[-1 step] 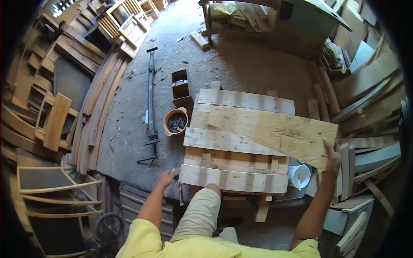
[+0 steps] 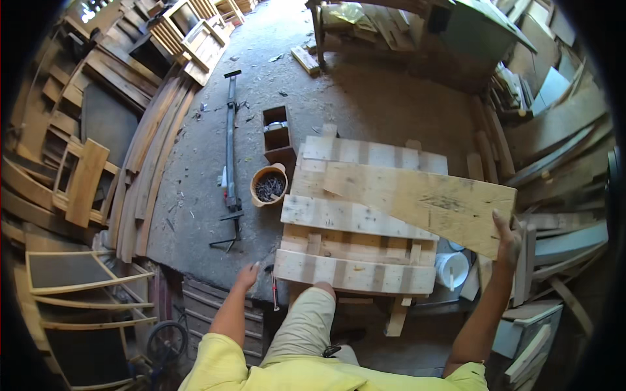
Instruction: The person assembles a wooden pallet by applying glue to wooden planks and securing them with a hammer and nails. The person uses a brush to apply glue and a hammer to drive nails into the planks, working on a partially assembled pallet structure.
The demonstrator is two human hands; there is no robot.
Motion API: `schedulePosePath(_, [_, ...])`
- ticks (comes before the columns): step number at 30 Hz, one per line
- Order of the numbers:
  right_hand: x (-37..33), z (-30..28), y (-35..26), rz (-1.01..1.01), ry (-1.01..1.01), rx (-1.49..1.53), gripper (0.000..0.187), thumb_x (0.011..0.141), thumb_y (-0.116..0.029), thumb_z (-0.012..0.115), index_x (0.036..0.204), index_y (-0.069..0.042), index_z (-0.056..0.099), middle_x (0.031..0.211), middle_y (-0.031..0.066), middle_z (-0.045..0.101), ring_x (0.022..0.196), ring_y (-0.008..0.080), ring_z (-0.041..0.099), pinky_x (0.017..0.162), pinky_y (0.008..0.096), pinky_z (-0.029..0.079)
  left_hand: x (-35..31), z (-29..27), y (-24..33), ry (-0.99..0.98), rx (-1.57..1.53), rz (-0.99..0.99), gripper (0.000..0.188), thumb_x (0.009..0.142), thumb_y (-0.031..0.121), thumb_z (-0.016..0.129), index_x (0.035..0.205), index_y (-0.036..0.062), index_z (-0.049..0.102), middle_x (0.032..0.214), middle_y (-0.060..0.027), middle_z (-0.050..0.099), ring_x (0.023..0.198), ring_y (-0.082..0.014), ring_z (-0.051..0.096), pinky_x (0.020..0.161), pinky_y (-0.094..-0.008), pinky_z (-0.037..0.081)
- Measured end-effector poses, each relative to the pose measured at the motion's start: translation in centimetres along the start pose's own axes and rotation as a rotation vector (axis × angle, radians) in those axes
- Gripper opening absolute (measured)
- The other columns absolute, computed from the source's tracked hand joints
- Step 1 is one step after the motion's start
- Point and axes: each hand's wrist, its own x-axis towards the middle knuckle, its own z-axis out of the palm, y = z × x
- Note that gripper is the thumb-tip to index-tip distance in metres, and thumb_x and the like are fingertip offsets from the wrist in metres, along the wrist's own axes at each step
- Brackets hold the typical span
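Working area seen from the head camera. The right hand [image 2: 507, 240] grips the right end of a loose plank [image 2: 424, 202], its thumb over the upper face. This plank lies aslant over the far half of a slatted wooden panel [image 2: 355, 270], and its held end projects beyond the panel's right edge. The panel shows 3 pale boards with darker crosswise bands, set over other timber. The left hand [image 2: 247, 276] is well apart from the plank, to the left of the panel; its fingers appear curled, but whether it holds anything cannot be told. Just beside it is a hammer [image 2: 274, 290] with a red and black handle. Near the panel's left edge stands a round tan pot [image 2: 260, 200] containing many small dark pieces, too small to identify; beyond it is an open brown box [image 2: 276, 154] with 2 compartments. A long metal bar clamp [image 2: 231, 143] lies farther left on the concrete floor [image 2: 189, 189]. A white bucket [image 2: 447, 274] is near the panel's right edge.
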Motion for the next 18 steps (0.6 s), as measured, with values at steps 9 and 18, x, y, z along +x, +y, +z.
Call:
schedulePosePath(9, [8.8,13.9,-15.4,-0.11,-0.035,-0.477,0.031,0.091,-0.024,0.072,0.104,0.004,0.071,0.091,0.011,0.074,0.082,0.0173,0.069,0.075,0.031,0.053,-5.0,-10.1,-0.2,-0.165,0.04,-0.262,0.056,0.092,0.049,0.059,0.113,-0.0013,0.069,0.115,-0.0281,0.067,0.113,-0.0423,0.063,0.096,-0.0457,0.048])
schedulePosePath(18, [14.2,20.5,-21.5,-0.118,-0.191,-0.616,0.028,0.086,-0.024,0.072,0.101,0.0,0.071,0.09,0.0189,0.072,0.082,0.0301,0.071,0.073,0.0388,0.053,0.3,-15.5,41.9,-0.277,-0.547,0.446,0.04,0.101,0.036,0.056,0.118,0.0008,0.065,0.106,-0.0186,0.069,0.105,-0.0298,0.065,0.091,-0.0367,0.048])
